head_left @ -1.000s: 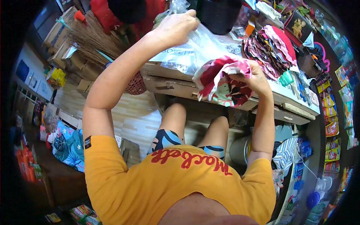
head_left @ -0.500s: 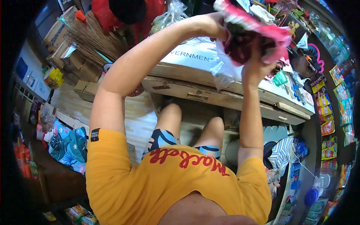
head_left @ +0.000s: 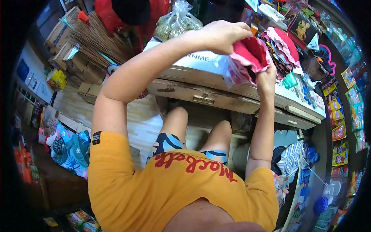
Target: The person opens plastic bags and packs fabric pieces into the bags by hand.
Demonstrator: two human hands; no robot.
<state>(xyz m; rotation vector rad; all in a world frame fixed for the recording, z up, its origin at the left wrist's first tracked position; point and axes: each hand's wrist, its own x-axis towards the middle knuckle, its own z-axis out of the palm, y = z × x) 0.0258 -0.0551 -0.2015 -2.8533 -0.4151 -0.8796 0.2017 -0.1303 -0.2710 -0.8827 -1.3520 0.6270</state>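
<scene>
Round pink-and-red cloths (head_left: 253, 54) with ruffled edges are held up over the front of the table. My left hand (head_left: 224, 36) curls around their upper left edge, its fingers partly turned away from me. From the right side, my right hand (head_left: 266, 80) grips their lower right edge. A clear plastic bag (head_left: 224, 71) hangs at the cloths' left side; whether it wraps them I cannot tell. Just to the right, a stack of similar round cloths (head_left: 281, 50) lies on the table, layered in pink, red and dark colours.
The wooden table (head_left: 201, 83) has drawers facing my knees. A plastic bag of green round items (head_left: 177, 25) stands at its back left. Stick brooms (head_left: 96, 36) lean at the left. A dark basket (head_left: 312, 63) and hanging snack packets (head_left: 335, 112) are at the right.
The cloths have come down and to the left, and their red inner side now faces me. The stack behind them has come into view. Both hands have moved with the cloths.
</scene>
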